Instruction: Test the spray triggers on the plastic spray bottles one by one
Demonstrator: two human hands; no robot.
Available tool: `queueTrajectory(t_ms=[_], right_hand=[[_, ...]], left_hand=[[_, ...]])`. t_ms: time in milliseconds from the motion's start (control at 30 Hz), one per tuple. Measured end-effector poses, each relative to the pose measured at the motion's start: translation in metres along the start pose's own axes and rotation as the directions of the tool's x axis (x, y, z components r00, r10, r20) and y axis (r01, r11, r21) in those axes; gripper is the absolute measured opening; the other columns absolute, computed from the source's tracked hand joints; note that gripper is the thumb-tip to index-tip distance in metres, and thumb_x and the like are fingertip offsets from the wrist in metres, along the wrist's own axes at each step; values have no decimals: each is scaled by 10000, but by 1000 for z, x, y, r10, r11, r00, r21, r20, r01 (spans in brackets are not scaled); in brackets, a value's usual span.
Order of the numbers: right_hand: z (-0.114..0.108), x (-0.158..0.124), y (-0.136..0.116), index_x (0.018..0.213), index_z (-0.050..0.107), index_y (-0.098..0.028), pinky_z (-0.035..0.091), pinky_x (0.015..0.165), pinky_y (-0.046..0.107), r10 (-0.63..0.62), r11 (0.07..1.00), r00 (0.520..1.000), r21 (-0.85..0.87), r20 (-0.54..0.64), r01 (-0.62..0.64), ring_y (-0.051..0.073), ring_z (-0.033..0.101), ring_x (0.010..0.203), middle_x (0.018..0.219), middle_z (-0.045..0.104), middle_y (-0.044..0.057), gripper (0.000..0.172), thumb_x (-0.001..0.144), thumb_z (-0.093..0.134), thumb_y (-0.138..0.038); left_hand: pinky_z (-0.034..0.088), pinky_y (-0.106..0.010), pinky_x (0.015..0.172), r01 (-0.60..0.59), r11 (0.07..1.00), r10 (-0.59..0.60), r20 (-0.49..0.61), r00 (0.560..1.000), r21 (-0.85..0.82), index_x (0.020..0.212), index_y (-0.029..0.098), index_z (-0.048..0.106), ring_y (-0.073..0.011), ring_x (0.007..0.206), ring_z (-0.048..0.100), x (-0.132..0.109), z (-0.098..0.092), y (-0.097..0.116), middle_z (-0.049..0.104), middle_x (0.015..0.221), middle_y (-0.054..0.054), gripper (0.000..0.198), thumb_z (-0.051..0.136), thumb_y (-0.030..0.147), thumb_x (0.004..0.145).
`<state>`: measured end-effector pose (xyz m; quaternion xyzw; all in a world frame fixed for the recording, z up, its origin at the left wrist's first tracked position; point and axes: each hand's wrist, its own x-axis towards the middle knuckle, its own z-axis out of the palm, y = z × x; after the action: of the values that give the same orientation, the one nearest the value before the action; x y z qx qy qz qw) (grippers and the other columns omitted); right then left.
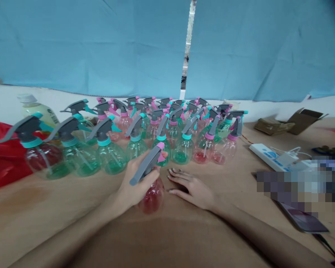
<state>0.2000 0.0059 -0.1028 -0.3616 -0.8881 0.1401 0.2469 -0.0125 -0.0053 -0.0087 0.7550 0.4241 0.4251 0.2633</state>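
1. Bare forearms point(80, 223) stretch over the desk point(19, 219), nearest us.
2. Left hand point(138, 176) grips a red spray bottle point(151, 199) round its neck, before the row of bottles point(135, 147)!
3. Right hand point(192, 190) lies palm-down, holding nothing, fingers loosely spread, just beside it.
4. Looks like a positioning step; the next move calls for steady grip, clear of neighbours.

I took it for a small makeshift workshop: matching trigger spray bottles point(174, 129) rowed at twelve o'clock on a bare tabletop point(83, 204), a power strip point(264, 153) and cardboard box point(305, 121) toward two.
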Motion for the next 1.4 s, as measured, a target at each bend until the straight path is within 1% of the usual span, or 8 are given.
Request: queueTrajectory(t_ms=[200, 367, 567, 767, 867, 1033, 1200, 1400], right_hand=[[0, 0, 0, 1304, 473, -198, 305, 1089, 425, 5, 1000, 1000, -5, 11, -5, 207, 370, 1298, 1361, 470, 75, 516, 884, 431, -494], [0, 0, 0, 1299, 478, -191, 304, 1089, 425, 0, 1000, 1000, 5, 3, 0, 202, 370, 1299, 1359, 474, 74, 505, 884, 449, -477], [0, 0, 0, 1303, 472, -215, 317, 1079, 438, -1, 1000, 1000, 24, -10, 1, 207, 380, 1293, 1360, 473, 67, 490, 883, 456, -467], [0, 0, 0, 1298, 478, -226, 315, 1077, 448, -2, 999, 1000, 37, -16, 2, 211, 385, 1290, 1360, 473, 64, 483, 880, 461, -466], [0, 0, 2, 1298, 477, -228, 310, 1079, 451, -7, 999, 1000, 43, -16, 8, 211, 382, 1291, 1367, 464, 62, 480, 881, 460, -464], [1, -1, 2, 1300, 476, -213, 301, 1088, 431, 6, 1000, 1000, 29, -8, -6, 202, 376, 1295, 1369, 462, 66, 493, 881, 456, -472], [0, 0, 0, 1294, 485, -227, 313, 1080, 446, -1, 999, 1000, 45, -27, 2, 215, 386, 1289, 1356, 476, 64, 480, 878, 464, -467], [0, 0, 0, 1295, 483, -231, 325, 1073, 444, 0, 999, 1000, 40, -20, 0, 213, 388, 1288, 1359, 474, 61, 483, 878, 461, -472]], left_hand=[[495, -294, 644, -6, 1000, 6, -6, 1000, 28, 987, 220, 595, -189, 713, 637, 0, 0, 1, 639, 755, -12, 256, 492, 187, 756], [492, -302, 684, -17, 1000, 17, 9, 1000, 14, 1059, 217, 589, -172, 706, 622, 1, 0, 1, 653, 841, -29, 320, 482, 180, 760], [490, -303, 682, -5, 1000, 5, 9, 1000, 14, 1057, 233, 581, -176, 703, 618, 0, 0, 1, 642, 807, -18, 307, 484, 188, 769], [485, -292, 645, 5, 1000, -5, -2, 1000, 15, 863, 217, 560, -168, 664, 602, 0, 0, -1, 610, 744, -6, 127, 487, 200, 760], [467, -274, 591, -31, 999, 31, -21, 999, 25, 814, 212, 536, -160, 640, 587, 1, 0, -1, 593, 712, 3, 73, 487, 215, 761], [443, -266, 590, -95, 994, 97, -23, 995, 53, 848, 215, 547, -145, 623, 565, 2, -1, 0, 598, 713, 15, 100, 478, 218, 776], [437, -272, 590, -44, 996, 44, 0, 999, 77, 877, 207, 583, -155, 636, 552, 2, -2, 0, 592, 703, 11, 146, 480, 237, 778], [420, -277, 562, -99, 989, 102, -24, 994, 109, 786, 231, 566, -147, 592, 503, 4, -3, 3, 559, 657, 21, 98, 479, 214, 744]])
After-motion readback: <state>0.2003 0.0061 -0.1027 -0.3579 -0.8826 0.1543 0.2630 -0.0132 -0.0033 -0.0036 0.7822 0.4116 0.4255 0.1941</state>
